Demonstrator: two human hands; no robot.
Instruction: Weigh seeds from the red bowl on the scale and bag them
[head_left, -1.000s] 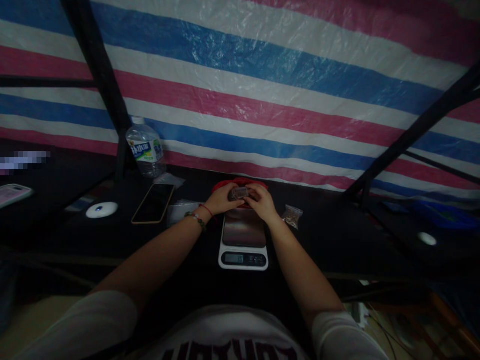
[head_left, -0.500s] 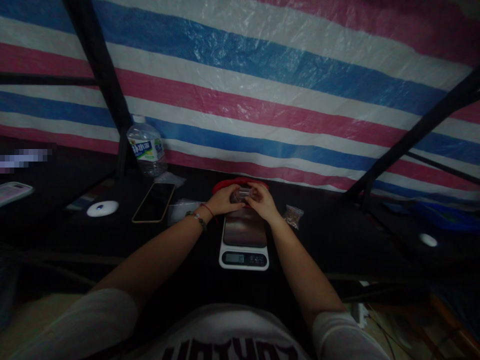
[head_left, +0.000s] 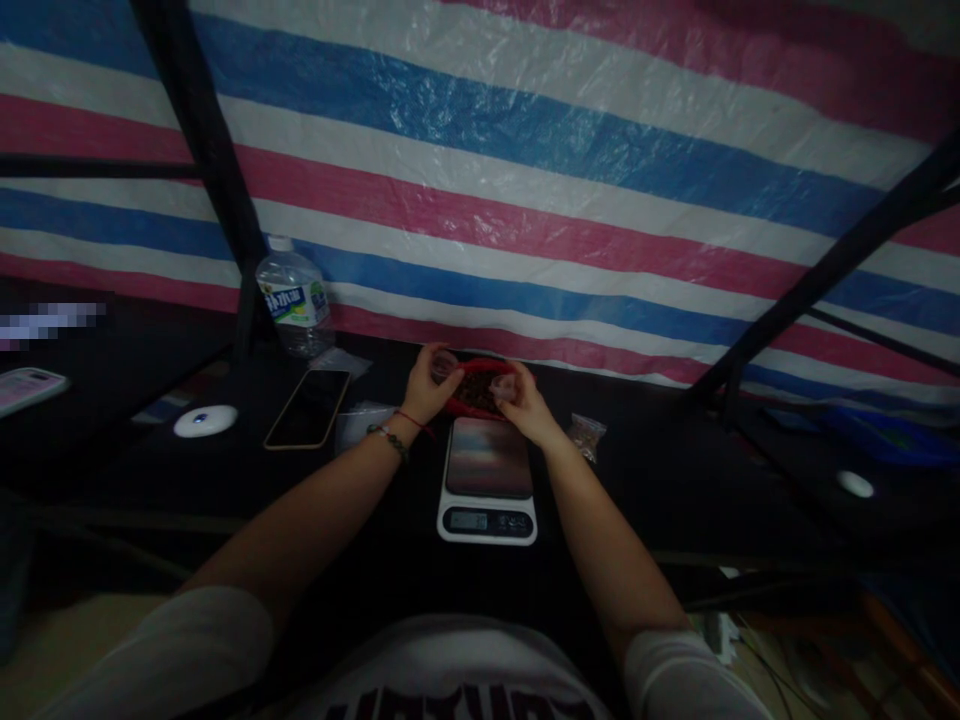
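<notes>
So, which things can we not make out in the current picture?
All in the head view:
Kind of small pieces in the red container: too small and dark.
Shape of the clear item in the right grip: blurred, partly covered by that grip.
Reading on the scale: too small, dim.
Lettering on the shirt: cut by the bottom edge.

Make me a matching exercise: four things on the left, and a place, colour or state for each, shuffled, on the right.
1. Left hand
2. Red bowl
3. Scale
4. Phone

A. White-framed, with a lit display
B. Dark-faced with a gold-coloured edge, lying flat
C. Holding a clear container, beaded bracelet at the wrist
D. Containing brown bits

Pairs: 1-C, 2-D, 3-A, 4-B
</notes>
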